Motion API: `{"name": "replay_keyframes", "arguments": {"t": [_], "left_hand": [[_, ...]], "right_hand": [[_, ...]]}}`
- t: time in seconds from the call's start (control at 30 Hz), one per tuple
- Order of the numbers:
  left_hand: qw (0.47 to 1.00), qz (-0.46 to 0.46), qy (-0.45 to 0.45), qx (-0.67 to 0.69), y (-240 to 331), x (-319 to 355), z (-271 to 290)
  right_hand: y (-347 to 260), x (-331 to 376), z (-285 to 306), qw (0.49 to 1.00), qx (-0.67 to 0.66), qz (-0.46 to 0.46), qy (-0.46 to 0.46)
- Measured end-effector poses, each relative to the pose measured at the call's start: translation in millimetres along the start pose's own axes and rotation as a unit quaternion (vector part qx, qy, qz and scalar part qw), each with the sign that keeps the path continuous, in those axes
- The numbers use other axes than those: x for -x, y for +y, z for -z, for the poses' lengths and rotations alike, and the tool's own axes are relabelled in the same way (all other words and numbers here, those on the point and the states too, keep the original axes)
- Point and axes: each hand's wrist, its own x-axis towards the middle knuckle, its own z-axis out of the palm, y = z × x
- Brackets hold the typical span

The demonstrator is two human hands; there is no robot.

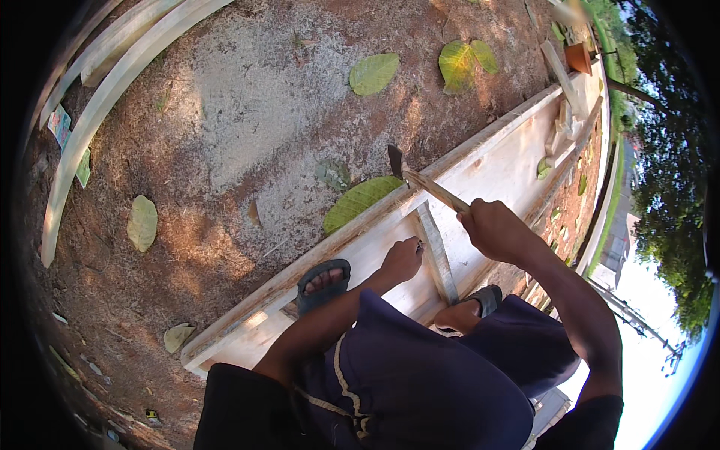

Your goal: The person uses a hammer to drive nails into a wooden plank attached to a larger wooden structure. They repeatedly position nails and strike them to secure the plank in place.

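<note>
My right hand (pixel 495 231) grips the wooden handle of a hammer (pixel 442 189). Its dark metal head is over the far edge strip of a long wooden panel (pixel 487 180). Lower and to the left, my left hand (pixel 403 259) is closed just above the panel, beside a wooden crosspiece (pixel 437 251) that spans it. A tiny dark bit shows at its fingertips, too small to name. My feet in dark sandals (pixel 324 285) are on the panel, one on each side of my left hand.
Long timber strips (pixel 112 112) lie at the upper left. Wood offcuts (pixel 566 90) and an orange-brown pot (pixel 578 58) are at the panel's far right end. Large leaves (pixel 375 73) are scattered on the dirt ground (pixel 262 97). A tape measure-like yellow-black item (pixel 153 416) lies lower left.
</note>
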Motion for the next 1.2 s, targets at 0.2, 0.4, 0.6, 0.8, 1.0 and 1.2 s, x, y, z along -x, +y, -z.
{"name": "replay_keyframes", "arguments": {"t": [0.2, 0.4, 0.6, 0.8, 1.0, 1.2], "left_hand": [[1.0, -0.003, 0.031, 0.003, -20, -2, -14], [1.0, 0.006, 0.007, 0.014, -8, 5, -3], [1.0, -0.004, 0.007, -0.006, -3, 0, -7], [1.0, 0.023, 0.008, -0.004, -17, 5, -7], [1.0, 0.025, -0.003, 0.01, -11, 3, -4], [1.0, 0.027, -0.012, 0.007, 2, 4, -3]], "right_hand": [[-22, -18, 194, 0.909, -0.117, 0.048, 0.396], [-65, -25, 161, 0.792, -0.261, 0.054, 0.549], [15, 3, 6, 0.992, 0.094, 0.067, 0.047], [-67, -2, 210, 0.864, -0.183, 0.062, 0.465], [-62, -28, 122, 0.781, -0.352, 0.033, 0.515], [15, 36, 34, 0.994, -0.054, -0.021, 0.097]]}}
